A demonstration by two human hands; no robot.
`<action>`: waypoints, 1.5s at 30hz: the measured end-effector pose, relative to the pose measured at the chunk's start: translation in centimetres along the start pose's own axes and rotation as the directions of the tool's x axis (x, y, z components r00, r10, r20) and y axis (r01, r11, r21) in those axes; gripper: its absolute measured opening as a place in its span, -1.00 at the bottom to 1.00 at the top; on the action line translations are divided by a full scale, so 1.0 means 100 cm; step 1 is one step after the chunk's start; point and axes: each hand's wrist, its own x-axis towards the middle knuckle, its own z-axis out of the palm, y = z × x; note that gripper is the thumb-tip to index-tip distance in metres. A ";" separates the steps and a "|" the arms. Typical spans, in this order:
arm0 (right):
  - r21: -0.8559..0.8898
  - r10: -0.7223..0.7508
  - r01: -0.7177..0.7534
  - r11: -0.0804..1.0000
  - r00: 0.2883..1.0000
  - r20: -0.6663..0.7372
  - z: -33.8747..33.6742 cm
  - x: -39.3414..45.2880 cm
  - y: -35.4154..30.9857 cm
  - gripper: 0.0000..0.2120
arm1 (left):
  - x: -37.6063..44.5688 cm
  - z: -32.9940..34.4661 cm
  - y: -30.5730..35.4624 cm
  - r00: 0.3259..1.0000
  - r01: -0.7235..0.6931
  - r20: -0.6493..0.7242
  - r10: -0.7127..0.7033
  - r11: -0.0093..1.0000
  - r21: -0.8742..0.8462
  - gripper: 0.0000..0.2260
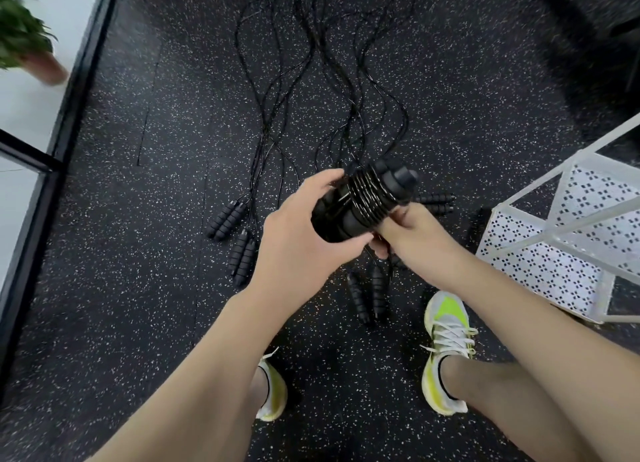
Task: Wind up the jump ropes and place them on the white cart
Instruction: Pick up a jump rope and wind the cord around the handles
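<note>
head view, looking down at a speckled floor [138, 288]. both hands meet at centre frame around a wound jump rope [360, 198]: its paired handles lie side by side with cord coiled tightly across their middle, the long axis running from about 8 o'clock up to 2 o'clock. left hand [298, 233] is curled around the lower end of the bundle, thumb over the top. right hand [398, 229] is closed against the underside near the coils; whether it pinches the loose cord end cannot be told, since the fingertips are hidden beneath the bundle. white cart [554, 253] stands at 3 o'clock, its perforated shelves open toward the hands; the right hand is the nearer one, so the placing move would probably carry the bundle rightward. unwound ropes [322, 90] trail away toward 12 o'clock, with handle pairs [227, 219] lying on the floor at 9 o'clock and others just below the hands. motion blur softens the bundle, and the cart is cut off by the frame edge.
</note>
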 end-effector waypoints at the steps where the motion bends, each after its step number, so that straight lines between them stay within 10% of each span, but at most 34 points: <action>1: -0.071 -0.025 0.025 0.997 1.000 0.008 0.005 0.000 0.000 -0.55 | 0.001 0.000 -0.001 1.000 0.025 -0.001 -0.025 1.000 -0.011 -0.34; 9: -0.072 0.027 -0.018 0.997 0.992 0.120 0.008 -0.006 -0.014 -0.86 | 0.006 0.000 -0.009 0.990 0.131 0.046 -0.131 0.991 0.020 -0.40; 23: -0.296 -0.022 -0.010 0.955 0.994 -0.104 0.015 -0.005 -0.013 -0.76 | 0.008 0.000 -0.018 0.994 0.071 0.062 -0.093 0.954 0.291 -0.30; 38: -0.485 -0.080 0.125 0.866 0.990 0.112 0.007 -0.019 -0.027 -0.62 | 0.014 -0.010 -0.037 0.976 0.094 0.138 -0.170 0.895 0.437 -0.26; 45: -0.659 -0.153 0.190 0.727 0.982 0.113 0.004 -0.014 -0.024 -0.89 | 0.013 -0.006 -0.033 0.959 -0.083 0.270 -0.081 0.836 0.543 -0.25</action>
